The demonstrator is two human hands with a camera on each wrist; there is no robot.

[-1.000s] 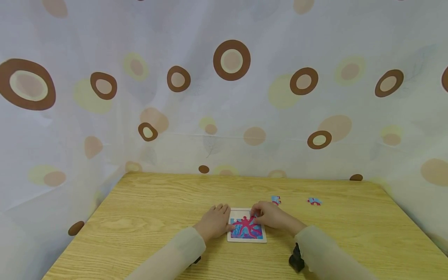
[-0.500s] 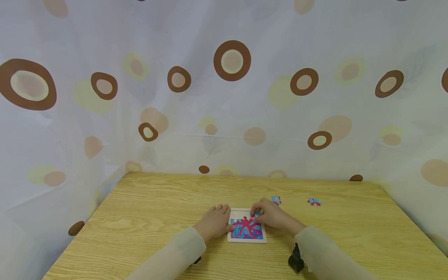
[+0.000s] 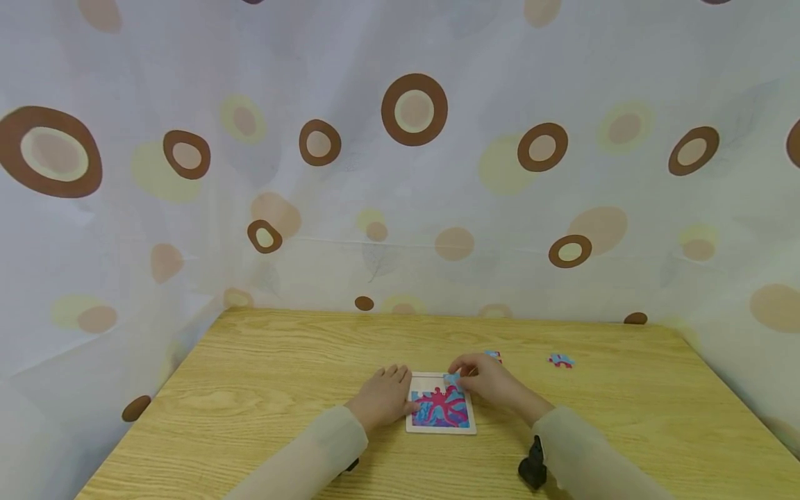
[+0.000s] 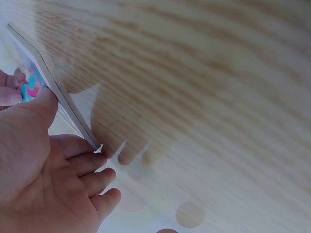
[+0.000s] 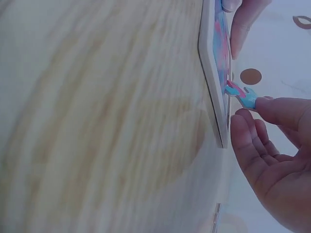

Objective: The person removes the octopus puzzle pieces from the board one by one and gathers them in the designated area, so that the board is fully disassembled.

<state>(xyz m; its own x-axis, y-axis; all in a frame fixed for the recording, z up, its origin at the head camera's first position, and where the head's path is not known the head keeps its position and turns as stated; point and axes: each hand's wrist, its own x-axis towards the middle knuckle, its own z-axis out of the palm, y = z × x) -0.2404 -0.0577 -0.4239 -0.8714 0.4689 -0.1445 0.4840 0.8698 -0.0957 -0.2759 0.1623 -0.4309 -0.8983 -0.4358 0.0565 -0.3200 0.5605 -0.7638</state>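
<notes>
A small jigsaw puzzle (image 3: pixel 445 410) with a pink octopus on blue lies in a white frame (image 3: pixel 431 430) on the table. My left hand (image 3: pixel 383 397) rests along the frame's left side, fingers extended, and its thumb (image 4: pixel 44 104) lies over the rim. At the upper right of the puzzle, my right hand (image 3: pixel 490 382) pinches a blue and pink puzzle piece (image 5: pixel 247 98) between thumb and fingertips. That piece is tilted, its lower end right at the puzzle surface. Left of it, the upper part of the frame shows bare white backing.
Two loose puzzle pieces lie on the wooden table (image 3: pixel 300 361): one (image 3: pixel 494 355) just beyond my right hand, partly hidden by it, another (image 3: pixel 561 360) farther right. A patterned cloth (image 3: pixel 400 187) hangs behind and at the sides of the table.
My right hand has drawn slightly up and right, its fingers shifting on the piece, so more of the piece shows at the frame's upper right. The left hand has stayed in place.
</notes>
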